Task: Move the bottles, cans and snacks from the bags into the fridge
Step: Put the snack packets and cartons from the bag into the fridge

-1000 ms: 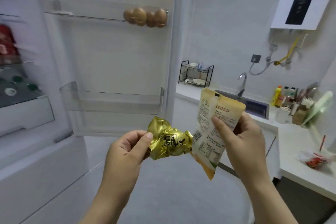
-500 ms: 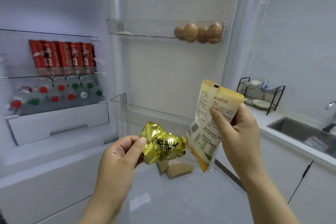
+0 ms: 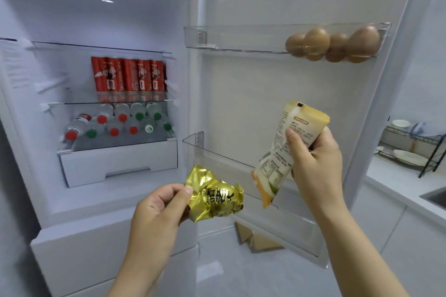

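The left hand (image 3: 159, 210) pinches a crumpled gold foil packet (image 3: 214, 196) by its left edge, thumb in front and fingers curled behind. The right hand (image 3: 313, 159) is wrapped round the middle of a pale yellow packet (image 3: 287, 149), which hangs tilted with its lower end toward the gold one. The two packets are near each other but apart. Both snacks are held in the air before the open fridge (image 3: 72, 7), neither yet on a shelf.

Just behind the right hand and its packet runs the clear lower door shelf (image 3: 217, 160). Well above that hand, the upper door shelf (image 3: 241, 38) holds brown eggs (image 3: 333, 42) at its right end. Up and left of the left hand, red cans (image 3: 130, 77) stand on a glass shelf, with bottles (image 3: 120, 120) lying caps outward beneath them.

The step in hand appears to be stowing the snacks. The lower door shelf looks the closest spot, so the next move likely calls for carrying each packet over its front wall and letting go once it rests inside.

The bags are out of view, so what remains to unpack cannot be told. The right hand and its packet cover part of the lower shelf. The print on both packets is too small to read.
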A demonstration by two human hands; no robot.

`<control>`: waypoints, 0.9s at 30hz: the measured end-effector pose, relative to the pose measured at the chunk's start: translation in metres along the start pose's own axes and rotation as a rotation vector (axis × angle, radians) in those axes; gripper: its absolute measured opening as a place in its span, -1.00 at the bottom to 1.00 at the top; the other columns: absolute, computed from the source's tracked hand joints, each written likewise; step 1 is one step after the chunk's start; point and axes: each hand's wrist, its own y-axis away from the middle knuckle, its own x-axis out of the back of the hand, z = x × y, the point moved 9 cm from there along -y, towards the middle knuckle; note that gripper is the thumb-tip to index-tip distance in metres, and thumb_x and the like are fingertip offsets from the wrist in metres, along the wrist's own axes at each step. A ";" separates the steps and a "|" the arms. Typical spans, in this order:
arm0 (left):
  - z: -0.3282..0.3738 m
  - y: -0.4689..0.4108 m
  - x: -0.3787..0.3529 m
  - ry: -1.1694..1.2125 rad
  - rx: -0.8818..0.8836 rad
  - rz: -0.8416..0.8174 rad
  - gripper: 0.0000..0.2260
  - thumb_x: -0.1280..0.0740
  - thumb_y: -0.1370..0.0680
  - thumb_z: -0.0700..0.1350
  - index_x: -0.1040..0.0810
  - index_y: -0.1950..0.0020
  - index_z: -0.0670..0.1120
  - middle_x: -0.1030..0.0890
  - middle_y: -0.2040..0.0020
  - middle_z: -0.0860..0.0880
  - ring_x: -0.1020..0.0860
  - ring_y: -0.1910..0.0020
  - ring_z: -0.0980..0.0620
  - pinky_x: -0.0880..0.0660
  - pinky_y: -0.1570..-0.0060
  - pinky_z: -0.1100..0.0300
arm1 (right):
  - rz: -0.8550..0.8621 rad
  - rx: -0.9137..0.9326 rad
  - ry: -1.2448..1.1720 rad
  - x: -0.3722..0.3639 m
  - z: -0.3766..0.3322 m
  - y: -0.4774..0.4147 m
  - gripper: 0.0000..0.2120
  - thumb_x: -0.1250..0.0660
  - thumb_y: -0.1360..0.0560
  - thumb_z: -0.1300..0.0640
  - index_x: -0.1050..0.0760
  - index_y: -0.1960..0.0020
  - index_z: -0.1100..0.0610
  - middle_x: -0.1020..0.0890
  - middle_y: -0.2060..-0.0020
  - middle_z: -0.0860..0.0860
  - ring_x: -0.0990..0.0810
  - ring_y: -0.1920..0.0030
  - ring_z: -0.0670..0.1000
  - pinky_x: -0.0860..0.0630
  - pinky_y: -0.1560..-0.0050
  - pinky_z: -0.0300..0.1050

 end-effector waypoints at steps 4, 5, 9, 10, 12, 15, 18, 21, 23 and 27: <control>-0.001 -0.037 0.012 0.020 0.000 -0.008 -0.77 -0.30 -0.55 -0.21 -0.66 0.27 -0.13 -0.66 0.27 -0.18 -0.59 0.29 0.03 -0.53 0.12 0.13 | 0.006 0.000 0.013 -0.035 0.011 -0.021 -0.88 -0.30 -0.56 0.14 -0.44 0.14 0.02 -0.54 0.33 -0.06 -0.49 0.35 -0.09 -0.46 0.32 -0.14; -0.001 -0.047 0.015 0.019 -0.003 -0.012 -0.77 -0.30 -0.55 -0.21 -0.65 0.27 -0.13 -0.66 0.27 -0.17 -0.59 0.29 0.03 -0.52 0.13 0.13 | 0.004 -0.004 0.017 -0.045 0.013 -0.027 -0.88 -0.30 -0.56 0.13 -0.44 0.14 0.01 -0.54 0.33 -0.05 -0.48 0.36 -0.06 -0.46 0.34 -0.13; 0.000 -0.090 0.034 0.036 -0.015 0.002 -0.79 -0.30 -0.55 -0.20 -0.65 0.25 -0.15 -0.68 0.24 -0.18 -0.61 0.28 0.03 -0.52 0.13 0.16 | -0.002 -0.013 0.002 -0.087 0.024 -0.049 -0.90 -0.29 -0.57 0.12 -0.46 0.13 0.02 -0.53 0.32 -0.04 -0.47 0.37 -0.07 -0.42 0.36 -0.18; -0.001 -0.100 0.037 0.038 -0.017 -0.001 -0.79 -0.30 -0.55 -0.20 -0.65 0.24 -0.16 -0.68 0.24 -0.18 -0.61 0.29 0.04 -0.53 0.14 0.17 | -0.002 -0.018 -0.003 -0.098 0.028 -0.053 -0.90 -0.28 -0.58 0.12 -0.46 0.12 0.03 -0.53 0.33 -0.04 -0.46 0.37 -0.09 -0.41 0.37 -0.22; -0.003 -0.119 0.043 0.037 -0.015 -0.015 -0.81 -0.29 -0.56 -0.20 -0.64 0.21 -0.18 -0.67 0.25 -0.17 -0.61 0.31 0.06 -0.55 0.20 0.22 | 0.007 -0.028 -0.007 -0.117 0.036 -0.062 -0.91 -0.28 -0.58 0.12 -0.46 0.11 0.04 -0.53 0.32 -0.05 -0.46 0.39 -0.13 -0.40 0.40 -0.30; -0.010 -0.145 0.050 0.049 0.008 -0.039 -0.79 -0.29 -0.56 -0.21 -0.64 0.24 -0.16 -0.67 0.27 -0.16 -0.59 0.33 0.07 -0.57 0.25 0.26 | 0.024 -0.026 0.004 -0.141 0.047 -0.072 -0.95 -0.28 -0.58 0.15 -0.46 0.06 0.06 -0.55 0.27 -0.03 -0.48 0.36 -0.20 -0.42 0.37 -0.39; -0.017 -0.168 0.058 0.059 0.023 -0.069 -0.76 -0.28 -0.56 -0.21 -0.64 0.28 -0.13 -0.66 0.28 -0.16 -0.58 0.32 0.06 -0.53 0.15 0.16 | 0.032 -0.017 0.044 -0.162 0.058 -0.078 -0.98 -0.28 -0.58 0.19 -0.47 0.02 0.14 -0.55 0.26 -0.03 -0.48 0.31 -0.21 -0.43 0.32 -0.38; -0.024 -0.185 0.066 0.052 0.038 -0.085 -0.75 -0.28 -0.56 -0.21 -0.64 0.28 -0.14 -0.65 0.28 -0.17 -0.58 0.33 0.06 -0.52 0.14 0.14 | 0.027 -0.022 0.103 -0.181 0.071 -0.080 -0.95 -0.28 -0.58 0.17 -0.48 0.01 0.14 -0.57 0.26 -0.02 -0.48 0.33 -0.21 -0.43 0.33 -0.36; -0.029 -0.194 0.073 0.049 0.051 -0.086 -0.75 -0.28 -0.56 -0.22 -0.63 0.29 -0.14 -0.64 0.29 -0.16 -0.56 0.32 0.04 -0.53 0.13 0.13 | 0.024 -0.032 0.134 -0.192 0.079 -0.081 -0.94 -0.27 -0.59 0.16 -0.48 0.00 0.15 -0.56 0.26 -0.02 -0.48 0.33 -0.22 -0.43 0.35 -0.37; -0.033 -0.205 0.086 0.026 0.051 -0.076 -0.76 -0.29 -0.55 -0.20 -0.66 0.27 -0.09 -0.65 0.24 -0.23 -0.57 0.30 0.03 -0.53 0.11 0.13 | 0.041 -0.018 0.173 -0.207 0.084 -0.081 -0.91 -0.26 -0.59 0.15 -0.48 -0.06 0.15 -0.56 0.25 -0.07 -0.50 0.30 -0.22 -0.45 0.30 -0.32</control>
